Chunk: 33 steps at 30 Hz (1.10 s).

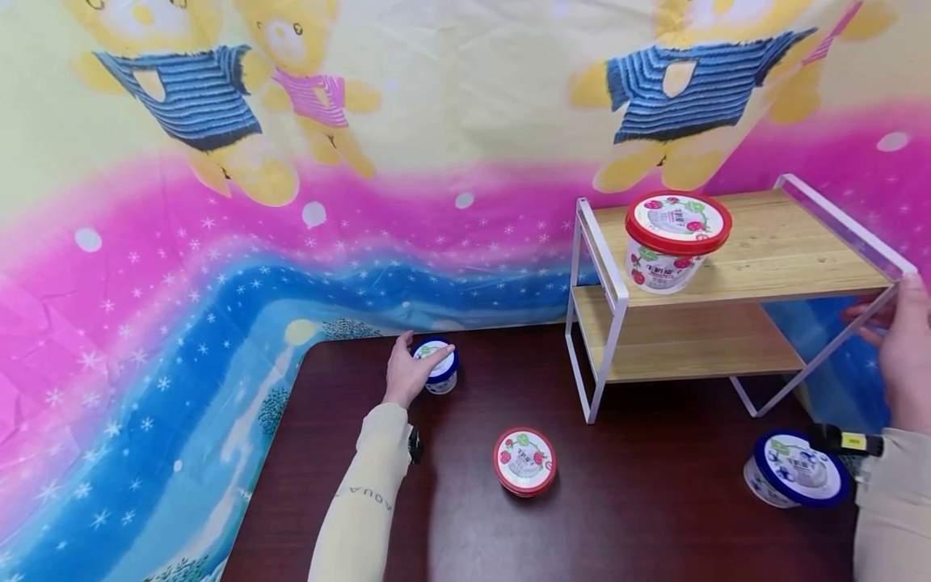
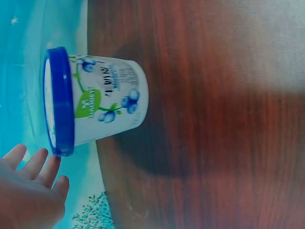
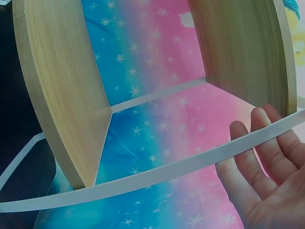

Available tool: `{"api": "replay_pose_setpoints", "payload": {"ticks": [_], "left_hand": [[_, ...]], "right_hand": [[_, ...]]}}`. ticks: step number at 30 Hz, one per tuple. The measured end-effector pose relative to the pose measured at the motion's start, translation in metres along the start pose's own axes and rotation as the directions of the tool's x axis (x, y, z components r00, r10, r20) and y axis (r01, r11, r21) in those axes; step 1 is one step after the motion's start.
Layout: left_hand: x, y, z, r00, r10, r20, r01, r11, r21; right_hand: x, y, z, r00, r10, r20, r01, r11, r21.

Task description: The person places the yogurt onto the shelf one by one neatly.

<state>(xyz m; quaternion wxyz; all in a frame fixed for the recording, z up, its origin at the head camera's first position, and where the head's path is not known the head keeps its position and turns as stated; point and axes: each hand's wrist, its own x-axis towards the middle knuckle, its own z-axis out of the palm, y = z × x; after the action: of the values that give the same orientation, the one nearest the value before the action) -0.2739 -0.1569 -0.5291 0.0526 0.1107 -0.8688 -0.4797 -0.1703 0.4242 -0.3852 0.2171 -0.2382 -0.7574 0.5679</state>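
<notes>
My left hand (image 1: 409, 372) is at a small paper tub with a blue lid (image 1: 442, 381), near the table's back edge. In the left wrist view, the fingers (image 2: 48, 168) are loosely extended beside the lid of the blueberry-print tub (image 2: 107, 98); the thumb is hidden there. At the right end of a two-tier wooden rack with a white metal frame (image 1: 793, 242), my right hand (image 1: 909, 356) has its fingers spread. The right wrist view shows those fingers (image 3: 259, 164) passing behind a white frame bar (image 3: 186, 167), only slightly bent.
A red-lidded tub (image 1: 676, 234) stands on the rack's top shelf, at its left end. Another red-lidded tub (image 1: 525, 462) is on the dark table (image 1: 465, 533). A second blue-lidded tub (image 1: 796, 473) stands near my right sleeve. Behind hangs a printed cloth (image 1: 436, 242).
</notes>
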Motion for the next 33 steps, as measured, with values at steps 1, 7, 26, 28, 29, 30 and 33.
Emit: {"api": "replay_pose_setpoints", "payload": {"ticks": [1,7,26,28,29,30,33], "left_hand": [[-0.001,-0.002,0.002,1.000,0.001,-0.003,-0.001,1.000,0.003],[-0.004,-0.015,0.009,1.000,0.017,-0.023,-0.017,1.000,0.017],[-0.008,-0.030,0.022,0.999,0.016,-0.038,-0.017,1.000,-0.014],[-0.009,-0.032,0.023,0.999,0.016,-0.044,-0.016,1.000,-0.010],[-0.009,-0.032,0.023,0.999,0.015,-0.047,-0.015,1.000,-0.008],[-0.009,-0.033,0.024,0.999,0.013,-0.051,-0.014,1.000,-0.004],[-0.011,-0.034,0.025,0.998,0.008,-0.061,-0.008,1.000,-0.004]], "right_hand": [[0.000,0.000,0.000,1.000,0.006,-0.005,-0.006,1.000,0.004],[0.000,0.000,0.000,0.999,0.039,-0.033,-0.038,0.999,0.009],[-0.003,-0.001,-0.001,0.996,0.070,-0.055,-0.067,0.997,0.043],[-0.001,0.000,-0.001,0.996,0.070,-0.057,-0.068,0.997,0.044],[-0.001,0.000,-0.001,0.996,0.070,-0.057,-0.067,0.997,0.048],[-0.001,0.001,-0.001,0.996,0.070,-0.058,-0.067,0.997,0.049],[-0.001,0.001,-0.001,0.995,0.074,-0.061,-0.071,0.996,0.046]]}}
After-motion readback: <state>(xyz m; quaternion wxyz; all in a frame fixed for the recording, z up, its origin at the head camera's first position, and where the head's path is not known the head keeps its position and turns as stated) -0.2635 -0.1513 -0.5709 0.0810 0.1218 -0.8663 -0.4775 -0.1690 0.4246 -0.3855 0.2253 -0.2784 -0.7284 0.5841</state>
